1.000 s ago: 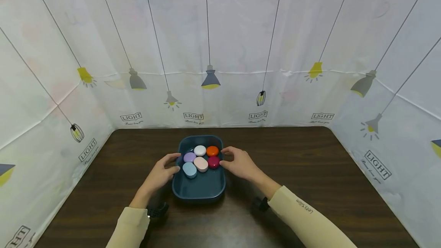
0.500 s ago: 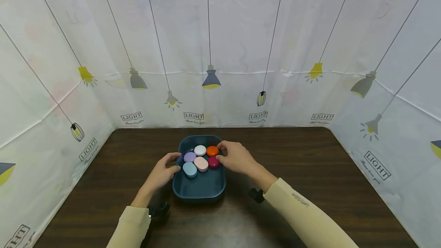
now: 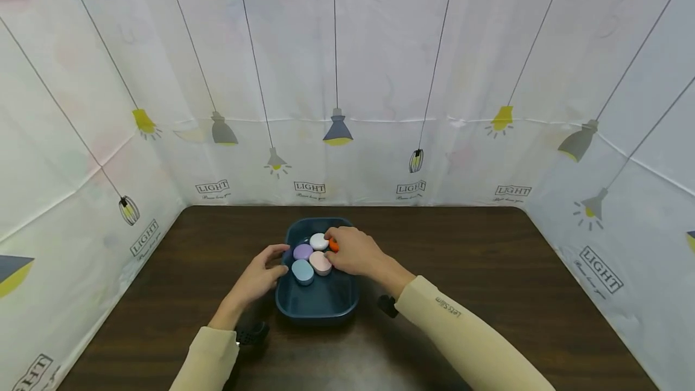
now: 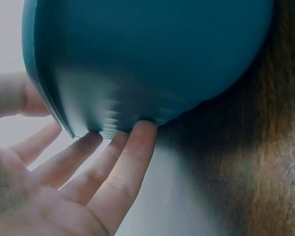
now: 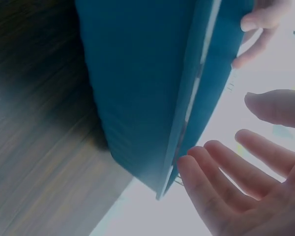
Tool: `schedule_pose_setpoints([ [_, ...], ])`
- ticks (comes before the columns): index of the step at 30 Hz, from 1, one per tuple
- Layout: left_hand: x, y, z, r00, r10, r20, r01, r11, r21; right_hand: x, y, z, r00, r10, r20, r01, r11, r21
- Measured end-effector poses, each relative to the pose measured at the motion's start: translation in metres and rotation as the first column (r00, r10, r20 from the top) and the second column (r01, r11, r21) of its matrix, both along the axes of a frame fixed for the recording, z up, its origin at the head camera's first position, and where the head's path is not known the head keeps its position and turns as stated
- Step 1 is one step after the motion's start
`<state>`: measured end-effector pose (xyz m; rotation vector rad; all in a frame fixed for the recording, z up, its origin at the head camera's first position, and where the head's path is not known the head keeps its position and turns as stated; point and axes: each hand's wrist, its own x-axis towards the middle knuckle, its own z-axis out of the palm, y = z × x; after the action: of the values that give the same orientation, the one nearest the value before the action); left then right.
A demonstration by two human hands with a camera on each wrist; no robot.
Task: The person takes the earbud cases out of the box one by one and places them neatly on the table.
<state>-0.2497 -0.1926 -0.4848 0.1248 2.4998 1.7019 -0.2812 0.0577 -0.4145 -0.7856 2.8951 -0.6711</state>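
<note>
Loosely, our left hand [image 3: 257, 274], fingers uncurled, touches the left wall of the tray [image 3: 317, 308], probably steadying it. Our right hand [image 3: 357, 253], thumb and fingers apart, reaches over the tray's right rim, which brings its fingertips near the orange piece [image 3: 333, 245] and pink piece [image 3: 320, 265]. Nearer the tray's left wall lie 1 purple piece [image 3: 302, 251] and 1 blue piece [image 3: 302, 272]. Unlike earlier, our right hand hides the red piece.

On my cream fabric right sleeve [image 3: 469, 332] I read "LetsSlim"; the white lamp-printed sheet [image 3: 380, 77] before me repeats "LIGHT", above small script [image 3: 310, 197] I can't make out.
</note>
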Motion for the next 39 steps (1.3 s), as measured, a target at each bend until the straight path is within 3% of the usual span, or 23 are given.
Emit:
schedule_pose_setpoints([
  [5,0.0,0.0,0.003,1.0,-0.008,0.006,0.008,1.0,0.01,-0.005,-0.013,-0.004,0.999,0.034,0.0,-0.034,0.997,0.066],
  [10,0.0,-0.001,0.002,1.0,-0.007,0.014,0.007,1.0,0.004,-0.009,-0.024,-0.015,0.997,0.063,0.042,-0.065,0.997,0.041],
  [20,0.002,0.001,0.001,1.0,-0.007,0.008,0.007,1.0,-0.008,-0.012,-0.034,-0.032,0.996,0.052,0.076,-0.06,0.991,0.116],
  [32,0.002,0.0,0.002,1.0,-0.012,-0.01,0.012,1.0,0.018,-0.018,-0.04,-0.039,0.994,0.108,-0.018,-0.1,0.965,0.243],
  [39,0.002,0.0,0.0,1.0,-0.014,-0.001,0.014,1.0,-0.002,-0.017,-0.041,-0.04,0.988,0.15,0.04,-0.155,0.952,0.263],
])
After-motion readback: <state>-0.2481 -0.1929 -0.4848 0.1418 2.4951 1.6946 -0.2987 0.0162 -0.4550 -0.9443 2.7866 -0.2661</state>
